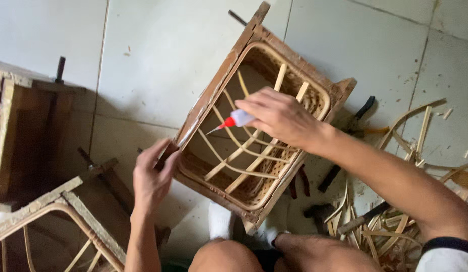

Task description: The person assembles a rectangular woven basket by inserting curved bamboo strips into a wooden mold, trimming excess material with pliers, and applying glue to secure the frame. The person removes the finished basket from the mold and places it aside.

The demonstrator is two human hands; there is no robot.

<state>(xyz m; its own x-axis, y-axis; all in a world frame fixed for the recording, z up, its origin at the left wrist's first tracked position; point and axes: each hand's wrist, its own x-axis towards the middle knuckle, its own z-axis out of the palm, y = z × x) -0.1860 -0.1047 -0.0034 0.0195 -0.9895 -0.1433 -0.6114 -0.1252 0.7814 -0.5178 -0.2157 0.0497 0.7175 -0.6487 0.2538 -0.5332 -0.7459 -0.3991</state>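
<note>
Left hand (pixel 152 176) grips the rough wooden frame (pixel 214 85) around a woven rattan basket (pixel 254 189); right hand (pixel 279 118) pinches a small glue bottle (pixel 237 119)

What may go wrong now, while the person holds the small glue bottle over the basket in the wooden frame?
1. The small white glue bottle with a red nozzle in the right hand points toward the left hand gripping the square wooden frame; glue might reach those fingers.
2. Drops may fall through the woven rattan basket's open ribs onto the tiled floor.
3. The frame looks tilted, so it might slip.
</note>
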